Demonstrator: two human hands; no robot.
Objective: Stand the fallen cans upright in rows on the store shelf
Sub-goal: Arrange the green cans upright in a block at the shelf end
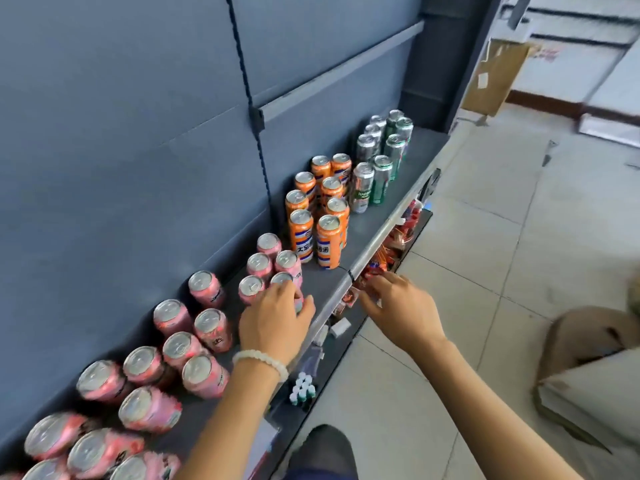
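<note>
Our left hand (pixel 277 317) curls its fingers (pixel 304 308) around an upright pink can (pixel 289 282) at the front of the dark grey shelf (pixel 332 282). Our right hand (pixel 401 306) hovers just off the shelf edge, fingers spread and loose, holding nothing. Pink cans (pixel 173 348), orange cans (pixel 318 216) and green-and-silver cans (pixel 379 157) stand in rows against the grey back panel (pixel 121 133). Pale floor tiles (pixel 485 254) lie to the right, with a cardboard box (pixel 495 77) beyond.

pink can (pixel 298 304) mostly hidden behind left hand (pixel 275 322), bottom-left cans (pixel 45 471) cropped
</note>
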